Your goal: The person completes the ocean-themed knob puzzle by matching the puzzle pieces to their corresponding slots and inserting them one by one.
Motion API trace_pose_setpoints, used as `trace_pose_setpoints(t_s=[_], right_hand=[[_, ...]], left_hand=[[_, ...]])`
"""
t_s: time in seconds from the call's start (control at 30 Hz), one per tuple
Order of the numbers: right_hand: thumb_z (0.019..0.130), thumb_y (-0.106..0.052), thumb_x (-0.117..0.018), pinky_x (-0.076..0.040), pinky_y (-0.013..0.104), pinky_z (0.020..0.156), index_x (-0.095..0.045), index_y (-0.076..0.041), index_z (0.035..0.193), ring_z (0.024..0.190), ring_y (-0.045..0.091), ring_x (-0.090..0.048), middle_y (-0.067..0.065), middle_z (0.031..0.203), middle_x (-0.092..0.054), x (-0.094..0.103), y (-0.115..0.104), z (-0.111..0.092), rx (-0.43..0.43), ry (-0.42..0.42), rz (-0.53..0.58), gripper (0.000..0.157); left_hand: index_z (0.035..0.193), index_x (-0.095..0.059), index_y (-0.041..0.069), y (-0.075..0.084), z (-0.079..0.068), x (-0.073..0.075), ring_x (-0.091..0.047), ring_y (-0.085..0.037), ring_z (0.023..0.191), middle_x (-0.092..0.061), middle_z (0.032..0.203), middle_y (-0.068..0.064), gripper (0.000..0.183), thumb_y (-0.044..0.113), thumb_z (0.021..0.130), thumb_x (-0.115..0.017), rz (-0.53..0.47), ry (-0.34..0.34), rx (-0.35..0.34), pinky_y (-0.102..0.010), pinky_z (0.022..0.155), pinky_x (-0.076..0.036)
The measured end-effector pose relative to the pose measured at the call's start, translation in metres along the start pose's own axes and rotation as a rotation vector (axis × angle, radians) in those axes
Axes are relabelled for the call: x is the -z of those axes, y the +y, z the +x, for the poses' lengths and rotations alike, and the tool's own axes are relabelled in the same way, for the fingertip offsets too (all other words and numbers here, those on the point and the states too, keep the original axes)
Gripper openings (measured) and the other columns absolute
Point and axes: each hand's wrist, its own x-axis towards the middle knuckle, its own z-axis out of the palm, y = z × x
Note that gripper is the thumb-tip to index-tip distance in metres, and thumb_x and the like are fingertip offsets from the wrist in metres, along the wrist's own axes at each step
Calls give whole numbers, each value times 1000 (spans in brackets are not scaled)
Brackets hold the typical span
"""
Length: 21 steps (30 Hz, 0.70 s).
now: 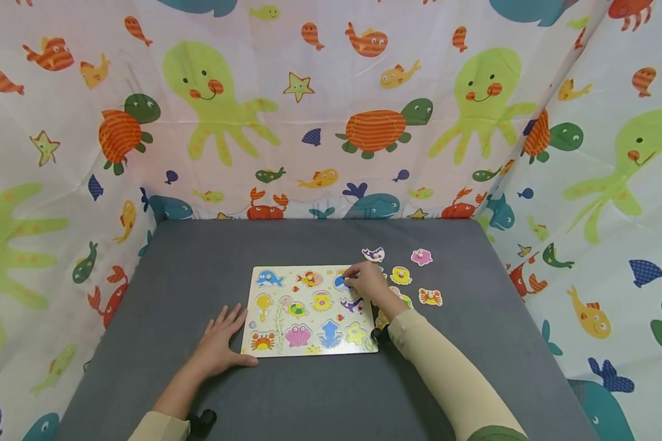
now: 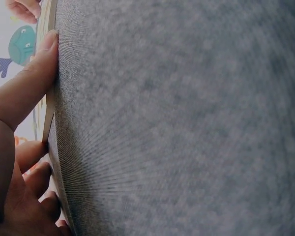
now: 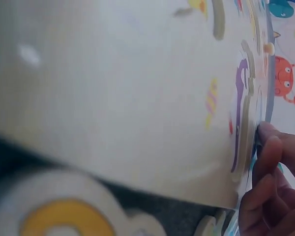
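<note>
A cream wooden puzzle board [image 1: 282,275] with sea-animal pictures lies flat on the grey table. My left hand [image 1: 219,342] rests at its front left corner, fingers spread along the left side. The thumb [image 2: 37,81] lies against the board's front edge. At the back right of the board, my right hand [image 1: 368,282] pinches a blue puzzle piece [image 1: 340,283] with thumb and fingertips, right over a picture there. Most of that piece is hidden by the fingers. In the right wrist view a purple picture [image 3: 240,108] shows beside these fingers [image 3: 273,162].
Right of the board lie loose pieces: a purple one [image 1: 373,254], a pink shell [image 1: 422,256], a yellow octopus [image 1: 401,275] and an orange crab [image 1: 430,297]. More pieces sit partly under the right wrist. A sea-animal printed curtain [image 1: 320,110] stands behind and at both sides.
</note>
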Motion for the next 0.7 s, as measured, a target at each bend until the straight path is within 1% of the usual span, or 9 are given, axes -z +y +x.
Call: trace_pose_setpoints(t_s=[0.2,0.3,0.4,0.47,0.57,0.7], right_hand=[[90,-22,-78,-51,32,74,-78,-19,112,92,19,-62,0,108,-72,9,-6,-3,-21,-7,3,22],[90,-20,-77,-54,33,74,-77,-16,115,95,22,-63,4,113,-72,19,-7,-5,3,17,8,25],[92,-18,-75,-59,31,71,-76,-14,116,95,22,-67,7,117,-72,32,-4,-7,29,65,15,24],[94,-16,-73,-59,31,68,-76,-13,117,91,24,-70,8,118,-73,44,-2,-9,28,105,25,24],[95,-14,-72,-59,33,66,-75,-10,118,88,29,-72,11,117,-73,61,3,-11,8,152,72,24],[95,-14,-71,-58,33,64,-73,-7,121,83,31,-73,12,117,-72,77,12,-13,-8,153,112,26]], left_hand=[[160,-29,10,0,0,0,-3,-44,156,-19,168,-17,131,64,57,-90,7,-9,6,-67,122,-4],[160,-29,9,0,0,-1,-4,-45,155,-19,168,-18,131,65,57,-90,11,-11,0,-68,121,-4],[160,-29,9,1,-1,-1,-4,-45,155,-19,168,-18,131,64,57,-90,9,-14,-3,-68,121,-5],[160,-28,9,1,-1,-1,-4,-45,155,-19,168,-18,131,64,58,-90,9,-16,-4,-68,121,-5],[159,-28,8,1,-1,-1,-4,-45,155,-19,168,-18,131,63,58,-90,7,-13,-8,-68,121,-5],[159,-29,7,1,-1,0,-4,-46,155,-19,167,-19,131,63,58,-90,9,-10,-11,-69,120,-5]])
